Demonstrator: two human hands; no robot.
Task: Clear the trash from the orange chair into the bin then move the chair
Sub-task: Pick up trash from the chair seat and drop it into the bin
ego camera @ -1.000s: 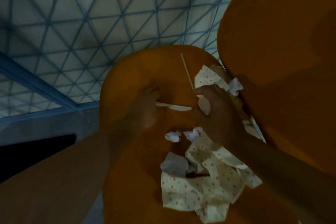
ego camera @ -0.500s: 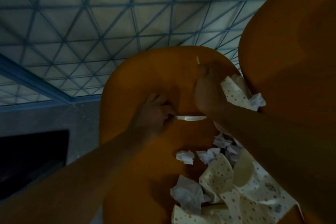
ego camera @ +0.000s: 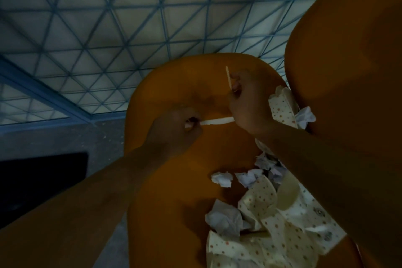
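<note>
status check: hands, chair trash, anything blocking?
Left hand pinches white plastic utensil; right hand pinches thin wooden stick. Dotted wrappers and crumpled tissues on orange chair seat. Bin not in view.

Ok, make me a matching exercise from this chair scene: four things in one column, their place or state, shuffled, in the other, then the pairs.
Things:
1. thin wooden stick
2. white plastic utensil
3. dotted paper wrapper
4. orange chair

Place or state:
A. bears the trash
B. pinched by the right hand
C. spread on the seat, nearest the camera
D. held by the left hand

Pairs: 1-B, 2-D, 3-C, 4-A
</note>
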